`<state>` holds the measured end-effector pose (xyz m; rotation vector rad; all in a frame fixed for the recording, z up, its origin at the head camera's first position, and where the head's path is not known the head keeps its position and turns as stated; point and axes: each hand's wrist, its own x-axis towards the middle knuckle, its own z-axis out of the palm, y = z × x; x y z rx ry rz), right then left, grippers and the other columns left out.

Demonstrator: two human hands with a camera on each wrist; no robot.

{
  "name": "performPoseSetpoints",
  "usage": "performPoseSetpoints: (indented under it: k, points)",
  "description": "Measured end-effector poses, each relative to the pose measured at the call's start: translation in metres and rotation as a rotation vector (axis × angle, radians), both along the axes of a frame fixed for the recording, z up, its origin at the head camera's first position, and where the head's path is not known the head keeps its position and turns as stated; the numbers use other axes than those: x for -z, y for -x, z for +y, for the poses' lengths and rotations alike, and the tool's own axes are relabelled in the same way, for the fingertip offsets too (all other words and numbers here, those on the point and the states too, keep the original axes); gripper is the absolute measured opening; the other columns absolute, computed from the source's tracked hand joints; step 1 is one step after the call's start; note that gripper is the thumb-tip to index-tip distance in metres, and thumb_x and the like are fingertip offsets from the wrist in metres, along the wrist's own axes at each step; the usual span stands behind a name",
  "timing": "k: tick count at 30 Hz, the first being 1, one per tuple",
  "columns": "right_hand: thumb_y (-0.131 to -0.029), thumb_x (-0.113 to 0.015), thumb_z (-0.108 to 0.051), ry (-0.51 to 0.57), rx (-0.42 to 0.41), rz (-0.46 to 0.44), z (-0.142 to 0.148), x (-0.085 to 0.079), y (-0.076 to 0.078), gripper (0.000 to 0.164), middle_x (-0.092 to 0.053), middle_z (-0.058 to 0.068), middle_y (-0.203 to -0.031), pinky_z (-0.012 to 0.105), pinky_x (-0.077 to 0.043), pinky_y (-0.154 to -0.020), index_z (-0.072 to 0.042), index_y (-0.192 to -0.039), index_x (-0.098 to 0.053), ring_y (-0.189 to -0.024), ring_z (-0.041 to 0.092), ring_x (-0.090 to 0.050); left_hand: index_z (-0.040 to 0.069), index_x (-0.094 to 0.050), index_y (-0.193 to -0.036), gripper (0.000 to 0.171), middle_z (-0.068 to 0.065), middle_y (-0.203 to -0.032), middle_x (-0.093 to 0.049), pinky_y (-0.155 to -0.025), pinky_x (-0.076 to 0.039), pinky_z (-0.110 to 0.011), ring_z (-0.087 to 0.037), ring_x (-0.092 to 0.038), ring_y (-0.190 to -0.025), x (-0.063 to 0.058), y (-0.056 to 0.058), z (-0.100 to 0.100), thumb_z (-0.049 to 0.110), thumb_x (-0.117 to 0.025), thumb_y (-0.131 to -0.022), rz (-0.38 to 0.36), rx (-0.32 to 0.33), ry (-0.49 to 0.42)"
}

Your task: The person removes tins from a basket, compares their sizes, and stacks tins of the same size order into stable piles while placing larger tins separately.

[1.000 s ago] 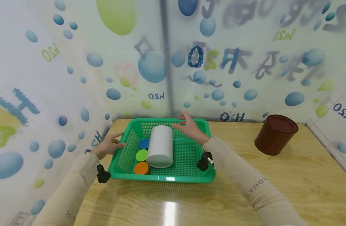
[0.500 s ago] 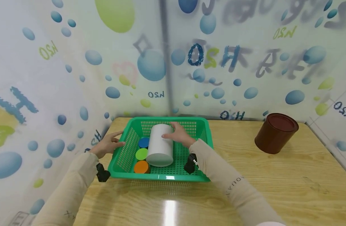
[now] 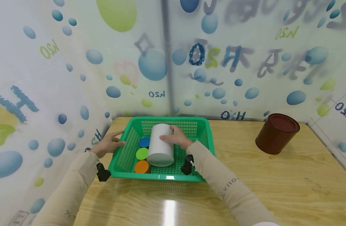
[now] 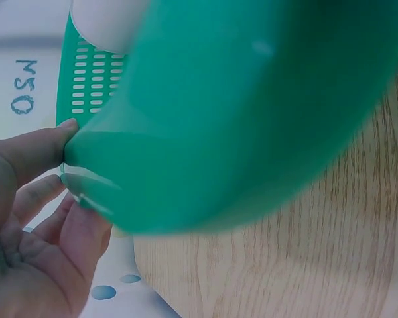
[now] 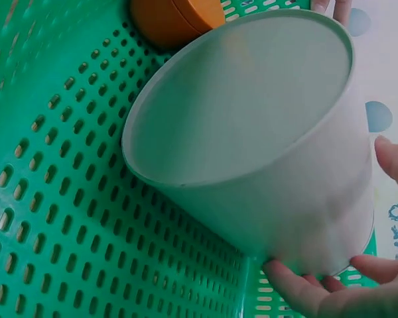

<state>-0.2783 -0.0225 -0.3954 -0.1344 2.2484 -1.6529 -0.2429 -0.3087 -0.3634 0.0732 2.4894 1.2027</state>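
A white cylindrical canister (image 3: 159, 146) lies on its side in a green plastic basket (image 3: 161, 177), its flat end facing the near side. My right hand (image 3: 177, 137) holds the canister near its far end, thumb on top and fingers down its right side. The right wrist view shows the fingertips (image 5: 278, 273) right at the canister's wall. My left hand (image 3: 108, 144) grips the basket's left rim, the thumb over the edge and the other fingers outside. To the canister's left sit a blue lid-like disc (image 3: 144, 142), a lime green one (image 3: 142, 153) and an orange one (image 3: 142, 166).
A dark brown can (image 3: 277, 134) with a lid stands at the back right of the wooden table (image 3: 274, 194). Walls (image 3: 190, 94) with bubble and letter prints close off the back and the left side.
My right hand has come left and down from above the basket's far rim onto the canister. The left hand stays on the basket's left rim, and the basket has not moved.
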Motion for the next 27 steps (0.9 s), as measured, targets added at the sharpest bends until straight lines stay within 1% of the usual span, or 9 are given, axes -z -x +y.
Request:
performPoseSetpoints:
  k: [3,6,12,15,21,24,27]
  points:
    - [-0.078,-0.068,-0.027,0.020,0.006,-0.032,0.001,0.000,0.000,0.072,-0.044,0.016,-0.126,0.043,-0.046,-0.077,-0.006,-0.137,-0.031,-0.103,0.030,-0.050,0.007,-0.010,-0.143,0.067,-0.033,-0.124,-0.037,-0.078,-0.047,-0.046,-0.036,-0.051,-0.100,0.000,0.000,0.000,0.018,-0.051,-0.091,-0.004,-0.006,0.005]
    - [-0.078,-0.068,-0.028,0.039,0.008,-0.075,0.003,0.002,0.000,0.074,-0.043,0.017,-0.126,0.046,-0.046,-0.077,-0.005,-0.137,-0.030,-0.104,0.032,-0.049,0.008,-0.010,-0.143,0.067,-0.033,-0.124,-0.037,-0.078,-0.046,-0.047,-0.036,-0.050,-0.101,0.000,-0.001,0.000,0.018,-0.051,-0.091,-0.003,-0.006,0.010]
    - [-0.078,-0.068,-0.032,0.068,-0.016,-0.122,0.005,0.003,0.000,0.074,-0.045,0.016,-0.121,0.049,-0.045,-0.078,-0.006,-0.135,-0.030,-0.102,0.031,-0.050,0.007,-0.010,-0.143,0.066,-0.032,-0.121,-0.039,-0.077,-0.047,-0.045,-0.033,-0.052,-0.098,0.000,0.000,0.001,0.018,-0.050,-0.092,-0.005,-0.003,0.012]
    - [-0.078,-0.068,-0.031,0.088,-0.026,-0.141,0.005,0.001,-0.001,0.072,-0.047,0.015,-0.119,0.050,-0.045,-0.077,-0.006,-0.134,-0.032,-0.101,0.031,-0.051,0.007,-0.010,-0.143,0.066,-0.031,-0.120,-0.041,-0.076,-0.047,-0.044,-0.030,-0.053,-0.096,0.000,0.000,0.001,0.018,-0.050,-0.092,-0.006,0.000,0.007]
    - [-0.078,-0.068,-0.030,0.091,0.012,-0.191,0.007,0.005,0.002,0.079,-0.042,0.017,-0.123,0.051,-0.043,-0.080,-0.005,-0.137,-0.024,-0.105,0.033,-0.047,0.006,-0.011,-0.143,0.066,-0.030,-0.119,-0.041,-0.074,-0.048,-0.040,-0.027,-0.053,-0.093,0.000,0.000,0.000,0.017,-0.050,-0.092,-0.004,-0.002,0.008]
    - [-0.077,-0.069,-0.030,0.114,0.024,-0.215,0.010,0.008,0.004,0.081,-0.041,0.018,-0.125,0.052,-0.042,-0.081,-0.005,-0.139,-0.022,-0.107,0.034,-0.046,0.006,-0.011,-0.143,0.066,-0.031,-0.120,-0.039,-0.073,-0.048,-0.039,-0.027,-0.053,-0.092,0.000,0.000,0.001,0.017,-0.050,-0.092,-0.004,-0.006,0.009]
    - [-0.077,-0.068,-0.028,0.139,0.035,-0.238,0.013,0.010,0.006,0.081,-0.040,0.018,-0.125,0.052,-0.042,-0.081,-0.005,-0.139,-0.021,-0.108,0.035,-0.045,0.005,-0.011,-0.143,0.065,-0.032,-0.120,-0.039,-0.073,-0.048,-0.039,-0.027,-0.054,-0.092,-0.001,0.001,0.001,0.016,-0.050,-0.092,-0.003,-0.008,0.008]
